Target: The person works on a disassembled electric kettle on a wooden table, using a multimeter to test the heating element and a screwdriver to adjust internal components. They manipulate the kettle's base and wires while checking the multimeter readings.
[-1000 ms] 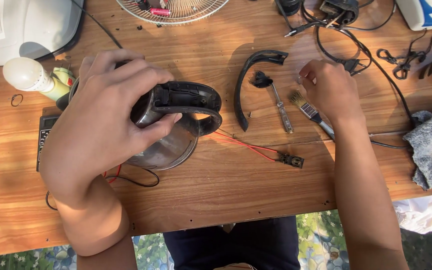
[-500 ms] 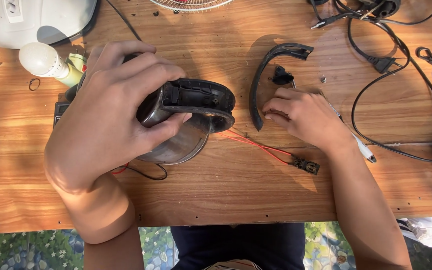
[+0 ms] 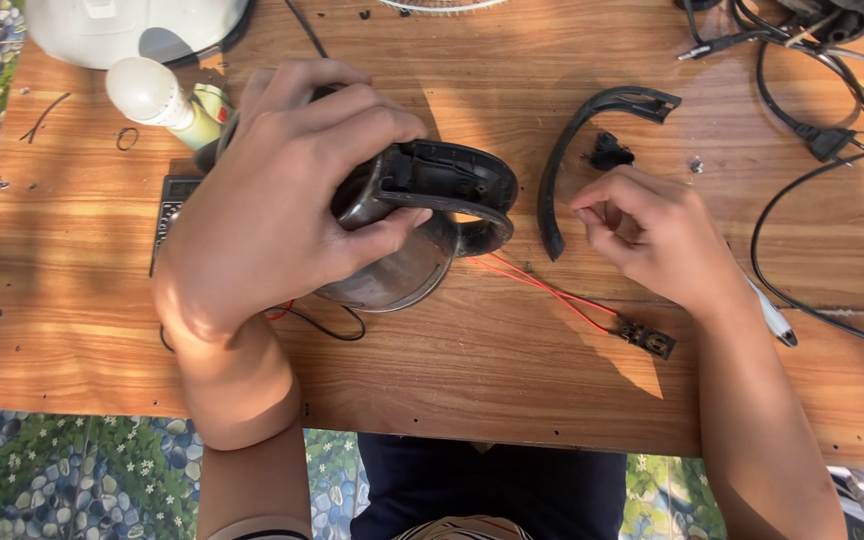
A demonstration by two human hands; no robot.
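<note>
While gripping the kettle with left hand, has drawn right hand toward 3 o'clock of curved handle cover, fingers pinched; contents unclear.

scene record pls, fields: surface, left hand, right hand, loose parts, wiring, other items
surface: wooden table
left hand: left hand grips an electric kettle lying on its side, its black handle open on the inside
right hand: right hand rests on the table, fingers curled; whether it pinches anything is unclear
loose parts: curved black handle cover; small black piece
wiring: red wires run from the kettle to a small black connector
other items: light bulb; black power cord with plug; white appliance
</note>
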